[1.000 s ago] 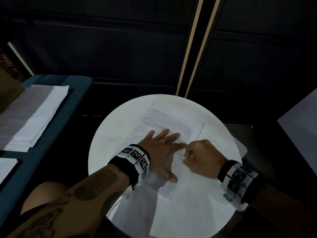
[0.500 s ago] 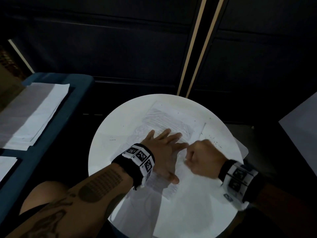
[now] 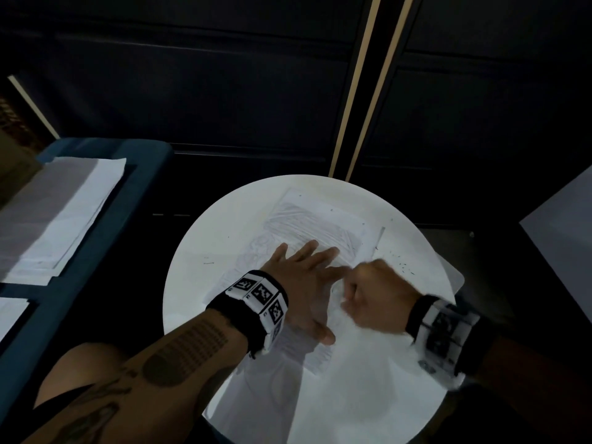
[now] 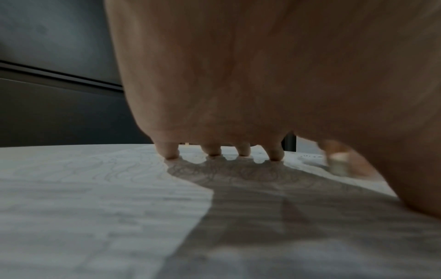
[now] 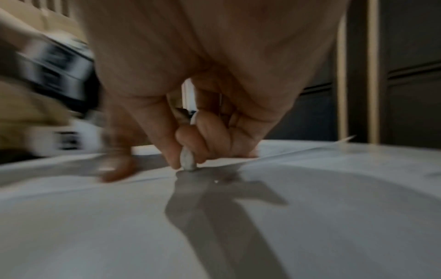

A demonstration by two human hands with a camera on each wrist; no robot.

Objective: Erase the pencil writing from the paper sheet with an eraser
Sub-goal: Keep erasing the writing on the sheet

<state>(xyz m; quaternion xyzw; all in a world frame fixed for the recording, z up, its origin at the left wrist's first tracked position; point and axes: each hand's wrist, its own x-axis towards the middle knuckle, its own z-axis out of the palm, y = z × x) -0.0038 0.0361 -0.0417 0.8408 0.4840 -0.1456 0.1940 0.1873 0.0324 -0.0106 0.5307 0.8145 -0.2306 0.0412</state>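
A white paper sheet (image 3: 315, 219) covered in pencil scribbles lies on a round white table (image 3: 198, 293). My left hand (image 3: 307, 274) lies flat on the sheet with its fingers spread, their tips pressing the paper (image 4: 71, 188) in the left wrist view. Just to its right, my right hand (image 3: 374, 293) is curled and blurred. In the right wrist view its thumb and fingers pinch a small grey-white eraser (image 5: 188, 160) whose tip touches the paper (image 5: 310, 207). The eraser (image 4: 337, 164) also shows, blurred, in the left wrist view.
Dark eraser crumbs (image 3: 403, 264) are scattered on the table right of the sheet. A blue seat (image 3: 96, 251) at the left carries stacked papers (image 3: 61, 216). A dark panelled wall with pale vertical strips (image 3: 355, 91) stands behind the table.
My right hand has shifted slightly toward me and to the left along the sheet and is now motion-blurred. My left hand stays flat on the paper.
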